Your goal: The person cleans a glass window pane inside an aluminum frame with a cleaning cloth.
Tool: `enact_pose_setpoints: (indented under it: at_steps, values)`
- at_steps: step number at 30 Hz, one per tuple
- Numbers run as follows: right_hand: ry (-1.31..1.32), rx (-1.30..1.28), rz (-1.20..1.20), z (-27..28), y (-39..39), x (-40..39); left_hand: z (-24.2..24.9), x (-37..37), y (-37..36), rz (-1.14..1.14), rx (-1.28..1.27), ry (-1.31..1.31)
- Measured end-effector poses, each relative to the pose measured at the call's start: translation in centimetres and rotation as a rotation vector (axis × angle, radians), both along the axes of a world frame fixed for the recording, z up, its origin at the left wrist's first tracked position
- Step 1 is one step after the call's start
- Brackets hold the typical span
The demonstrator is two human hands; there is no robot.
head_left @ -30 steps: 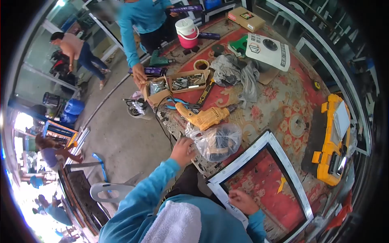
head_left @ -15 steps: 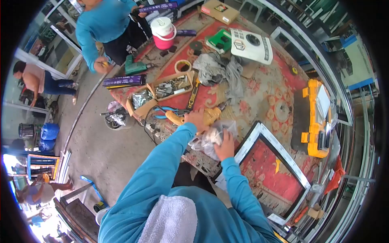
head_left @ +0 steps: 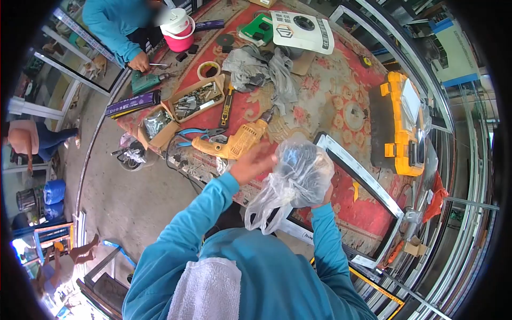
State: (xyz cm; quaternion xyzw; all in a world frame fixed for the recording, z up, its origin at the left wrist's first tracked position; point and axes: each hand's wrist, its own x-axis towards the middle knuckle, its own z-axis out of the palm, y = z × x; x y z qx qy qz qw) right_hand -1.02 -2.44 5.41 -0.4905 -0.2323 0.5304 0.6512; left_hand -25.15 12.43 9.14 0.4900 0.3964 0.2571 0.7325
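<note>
Head view: beside the yellow drill (head_left: pixel 234 143), the plastic bag (head_left: pixel 301 173) is being held by the partly hidden right hand (head_left: pixel 327 196); the empty left hand (head_left: pixel 252 165) is being held loosely open.

A red patterned carpet (head_left: pixel 353 113), with yellow drill (head_left: pixel 234 143), grey rag (head_left: pixel 248 68) and open yellow case (head_left: pixel 400 125).

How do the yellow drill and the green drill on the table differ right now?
Color: the yellow drill has a yellow body, while the green drill is dark green.
Size in view: the yellow drill looks larger; the green drill looks smaller and lies farther from the camera.
Neighbors: the yellow drill lies beside the blue-handled pliers, the green drill near another person's hand.
Both lie on the table.
</note>
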Motion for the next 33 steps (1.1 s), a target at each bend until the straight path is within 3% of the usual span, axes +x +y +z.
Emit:
enact_pose_setpoints:
  at_steps: [1,6,8,12,13,14,16,17,18,20,21,23,24,26,28,30,32,33]
  values:
    - [-0.78,-0.062,0.119,2.2,0.4,-0.8,0.5,0.2,-1.4,0.003,0.006,0.004]
    - [-0.899,-0.07,0.125,1.4,0.3,-0.4,1.1,-0.2,-4.4,0.002,0.28,0.126]
    - [0.44,-0.025,0.022,1.2,1.0,-0.9,-0.1,-0.8,-4.6,0.041,0.268,0.167]
    - [0.806,-0.232,0.053,-2.7,1.1,-0.2,0.8,-1.6,-4.5,0.286,0.415,0.221]
    - [0.733,-0.421,-0.045,-1.0,1.4,-1.0,1.4,-1.6,-4.2,0.307,0.32,0.214]
    - [0.739,-0.418,-0.044,-0.4,1.9,-1.9,1.8,-1.7,-3.7,0.329,0.225,0.208]
    - [-0.459,-0.592,0.084,0.0,2.4,-3.1,0.9,-1.6,-2.8,0.282,0.221,0.215]
    - [-1.148,-0.216,-0.098,-3.7,1.3,-2.4,1.3,-1.5,-2.5,0.201,0.204,0.28]
    - [-1.141,-0.22,-0.098,-2.0,1.4,-3.4,1.5,-1.5,-2.2,0.119,0.186,0.345]
    - [-0.707,-0.078,0.027,5.0,3.1,-7.3,0.0,-1.0,-1.7,0.054,0.163,0.36]
    - [-0.702,-0.088,0.019,5.8,3.6,-8.7,-0.1,-0.6,-1.9,0.06,0.162,0.306]
    - [-1.061,-0.222,0.321,6.4,4.3,-10.2,-0.5,-0.3,-1.9,0.051,0.156,0.247]
    - [-1.06,-0.233,0.315,5.2,4.3,-9.8,-1.0,-0.8,-1.6,0.015,0.194,0.177]
    - [-1.386,-0.086,0.254,2.1,4.1,-8.7,-1.7,-2.3,-1.0,-0.043,0.271,0.041]
    - [-1.301,-0.055,0.155,4.0,3.7,-8.2,-0.3,-3.7,-1.0,-0.035,0.217,0.061]
    - [-1.004,-0.1,0.045,5.7,3.5,-7.3,-0.7,-5.1,-1.1,-0.119,0.325,0.174]
    - [-1.011,-0.041,0.088,7.8,3.5,-6.5,-1.0,-6.0,-1.3,-0.211,0.245,0.139]
    - [-1.018,0.027,0.132,8.4,3.6,-6.1,-0.6,-6.1,-1.2,-0.246,0.473,0.159]
